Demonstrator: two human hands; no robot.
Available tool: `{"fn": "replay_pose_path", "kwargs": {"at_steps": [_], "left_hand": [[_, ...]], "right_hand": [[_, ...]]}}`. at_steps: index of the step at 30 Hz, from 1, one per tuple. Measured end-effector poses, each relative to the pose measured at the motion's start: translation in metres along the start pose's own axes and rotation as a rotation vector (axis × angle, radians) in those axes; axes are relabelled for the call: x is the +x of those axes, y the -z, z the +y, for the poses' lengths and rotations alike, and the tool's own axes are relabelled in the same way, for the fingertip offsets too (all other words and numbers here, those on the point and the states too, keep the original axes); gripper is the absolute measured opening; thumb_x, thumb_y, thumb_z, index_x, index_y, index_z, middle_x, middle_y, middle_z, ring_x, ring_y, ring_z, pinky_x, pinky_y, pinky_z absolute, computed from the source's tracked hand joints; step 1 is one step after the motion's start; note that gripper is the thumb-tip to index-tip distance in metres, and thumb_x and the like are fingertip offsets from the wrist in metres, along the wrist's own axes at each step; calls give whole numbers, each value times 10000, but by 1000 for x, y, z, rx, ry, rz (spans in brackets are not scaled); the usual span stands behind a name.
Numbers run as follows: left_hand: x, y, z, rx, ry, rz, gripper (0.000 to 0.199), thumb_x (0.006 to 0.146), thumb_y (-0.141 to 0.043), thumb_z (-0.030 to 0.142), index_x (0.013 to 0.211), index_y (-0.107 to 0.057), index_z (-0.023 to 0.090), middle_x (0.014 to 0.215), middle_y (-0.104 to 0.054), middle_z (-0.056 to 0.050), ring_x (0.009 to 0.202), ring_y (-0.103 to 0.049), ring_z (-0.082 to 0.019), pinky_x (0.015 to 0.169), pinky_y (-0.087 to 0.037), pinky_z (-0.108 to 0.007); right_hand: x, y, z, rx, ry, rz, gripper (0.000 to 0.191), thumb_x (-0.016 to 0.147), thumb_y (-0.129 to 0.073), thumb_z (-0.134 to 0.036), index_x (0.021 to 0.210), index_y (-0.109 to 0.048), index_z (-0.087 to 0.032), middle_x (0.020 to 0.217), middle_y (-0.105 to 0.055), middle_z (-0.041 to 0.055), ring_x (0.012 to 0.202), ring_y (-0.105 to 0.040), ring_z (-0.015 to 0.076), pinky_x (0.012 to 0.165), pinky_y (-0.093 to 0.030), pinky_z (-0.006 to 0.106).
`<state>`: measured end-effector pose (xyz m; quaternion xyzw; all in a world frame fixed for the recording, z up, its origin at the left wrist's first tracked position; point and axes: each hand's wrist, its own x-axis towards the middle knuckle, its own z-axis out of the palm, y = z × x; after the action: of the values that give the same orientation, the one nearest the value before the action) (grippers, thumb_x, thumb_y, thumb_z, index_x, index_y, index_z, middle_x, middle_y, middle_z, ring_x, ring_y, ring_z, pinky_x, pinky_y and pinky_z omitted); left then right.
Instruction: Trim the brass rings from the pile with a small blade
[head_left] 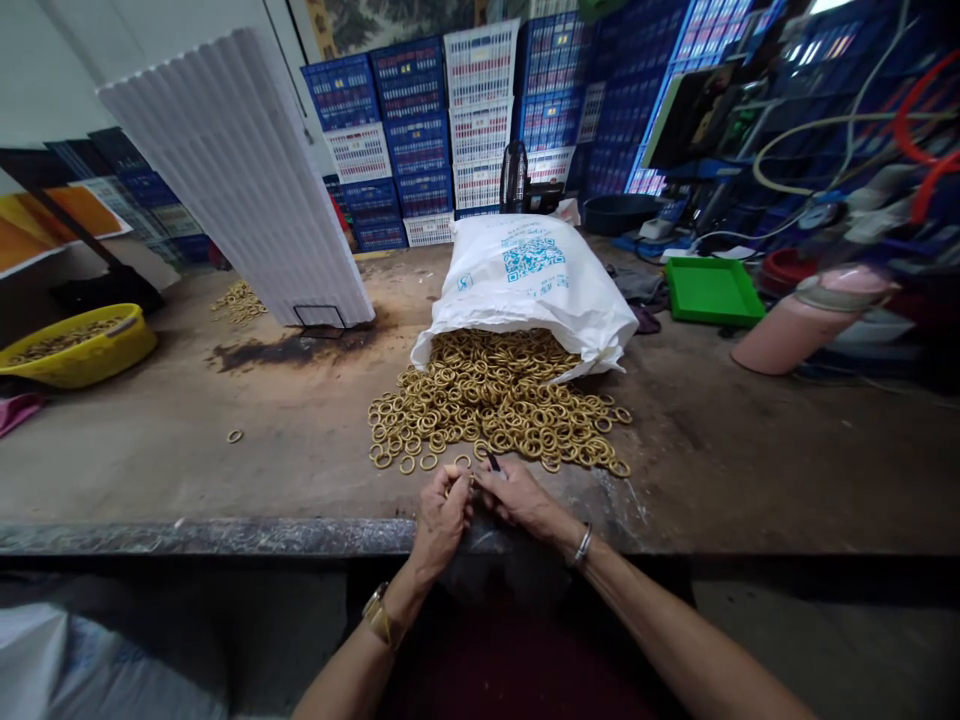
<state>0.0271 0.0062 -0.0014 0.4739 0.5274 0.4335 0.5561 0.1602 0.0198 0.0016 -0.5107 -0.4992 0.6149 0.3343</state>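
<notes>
Close to the front edge of the table, my left hand (441, 515) is closed in a pinch on a small brass ring (472, 480), mostly covered by the fingers. My right hand (521, 498) meets it there, its fingers wrapped round a thin tool with a black end (493, 462); the working part is hidden, so its kind cannot be told. Just beyond both hands spreads a heap of brass rings (487, 405). It spills from the mouth of a white woven sack (480, 290) with blue print, lying on its side.
One loose ring (235, 436) lies on the table (300, 470) at left. Farther left are a yellow basin (97, 360) of rings and an upright white corrugated panel (247, 180). A green tray (714, 290) and pink bottle (806, 325) stand right. Stacked crates (416, 145) line the back.
</notes>
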Motion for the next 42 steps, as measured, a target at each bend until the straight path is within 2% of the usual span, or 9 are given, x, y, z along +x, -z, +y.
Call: {"fn": "replay_pose_path", "kwargs": {"at_steps": [8, 16, 23, 26, 29, 33, 36, 42], "left_hand": [[-8, -3, 1, -119, 91, -71, 307, 743, -505, 464, 834, -481, 172, 569, -460, 57, 418, -420, -44, 375, -311, -135], [-11, -2, 4, -202, 166, -163, 289, 742, -521, 448, 759, -467, 165, 587, -484, 43, 416, -413, -40, 372, -296, -142], [-16, -1, 7, -368, 183, -202, 280, 728, -561, 428, 731, -466, 164, 575, -472, 47, 422, -405, -41, 388, -289, -156], [-17, -1, 9, -400, 204, -190, 283, 714, -578, 425, 740, -468, 166, 570, -472, 51, 421, -407, -41, 386, -281, -156], [-18, -1, 10, -402, 208, -147, 300, 694, -594, 439, 747, -471, 170, 565, -475, 55, 418, -411, -42, 386, -280, -156], [-18, -1, 10, -359, 177, -78, 318, 688, -587, 461, 718, -471, 166, 560, -483, 51, 417, -415, -42, 389, -284, -160], [-19, -1, 10, -327, 154, -66, 321, 690, -581, 466, 713, -475, 164, 558, -481, 50, 419, -412, -42, 396, -296, -163], [-16, 1, 2, -238, 126, -21, 315, 725, -536, 473, 723, -468, 165, 568, -485, 46, 425, -417, -43, 391, -302, -153]], "right_hand": [[2, 2, 4, 151, 19, 51, 257, 708, -510, -430, 742, -444, -184, 502, -440, -90, 310, -311, 28, 288, -212, 143], [5, -1, 1, -14, 122, 129, 140, 692, -515, -287, 644, -502, -156, 461, -416, -74, 395, -336, 40, 382, -260, 161], [6, -1, 2, -59, 124, 137, 166, 727, -484, -310, 683, -524, -155, 486, -425, -70, 394, -340, 49, 407, -290, 174], [5, 0, 3, -177, 191, 210, 175, 743, -464, -298, 689, -542, -150, 514, -453, -50, 437, -372, 64, 441, -308, 180], [0, 1, 4, -403, 321, 257, 187, 768, -428, -265, 689, -553, -152, 562, -500, -18, 498, -411, 84, 489, -319, 190], [-8, 1, 8, -750, 435, 119, 146, 747, -423, -163, 707, -563, -167, 606, -560, 6, 539, -454, 101, 529, -304, 202], [-10, -1, 10, -922, 425, 93, 138, 706, -441, -122, 732, -568, -169, 657, -597, 22, 573, -486, 114, 543, -287, 213], [-8, -7, 7, -1068, 327, 84, 167, 733, -418, -146, 785, -574, -171, 715, -628, 39, 620, -534, 133, 540, -267, 230]]}}
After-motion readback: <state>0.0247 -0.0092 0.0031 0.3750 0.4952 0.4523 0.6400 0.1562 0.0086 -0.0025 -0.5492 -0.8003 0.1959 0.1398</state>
